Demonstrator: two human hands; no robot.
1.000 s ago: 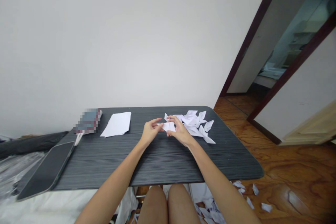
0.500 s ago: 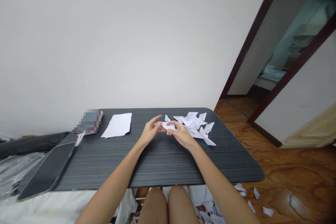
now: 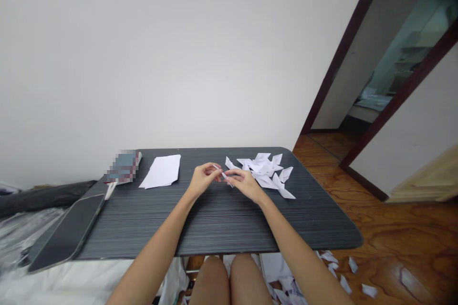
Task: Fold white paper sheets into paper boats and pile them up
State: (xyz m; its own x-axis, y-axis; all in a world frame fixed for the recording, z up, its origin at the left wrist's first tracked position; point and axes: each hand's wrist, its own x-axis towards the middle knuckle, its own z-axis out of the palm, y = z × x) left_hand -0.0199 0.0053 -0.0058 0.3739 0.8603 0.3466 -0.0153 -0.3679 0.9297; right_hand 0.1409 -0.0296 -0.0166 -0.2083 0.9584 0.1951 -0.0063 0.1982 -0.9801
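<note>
A small piece of folded white paper (image 3: 224, 175) is pinched between both hands above the middle of the dark table. It is seen nearly edge-on, as a thin slanted strip. My left hand (image 3: 204, 179) has its fingers closed on the upper left end. From the other side, my right hand (image 3: 246, 183) grips it with thumb and fingers. Just beyond my right hand lies a pile of folded paper shapes (image 3: 263, 167), white and pointed, with one loose folded piece at its left.
A stack of white paper sheets (image 3: 163, 171) lies left on the dark table (image 3: 143, 228). Further left are a blurred-out book-like item (image 3: 122, 167) and a black tablet-like slab (image 3: 67, 231) at the edge. Paper scraps (image 3: 369, 290) lie on the wooden floor at right.
The folded paper has turned from showing its flat face to nearly edge-on. My left fingers, spread before, have curled in onto it; my right hand still grips it.
</note>
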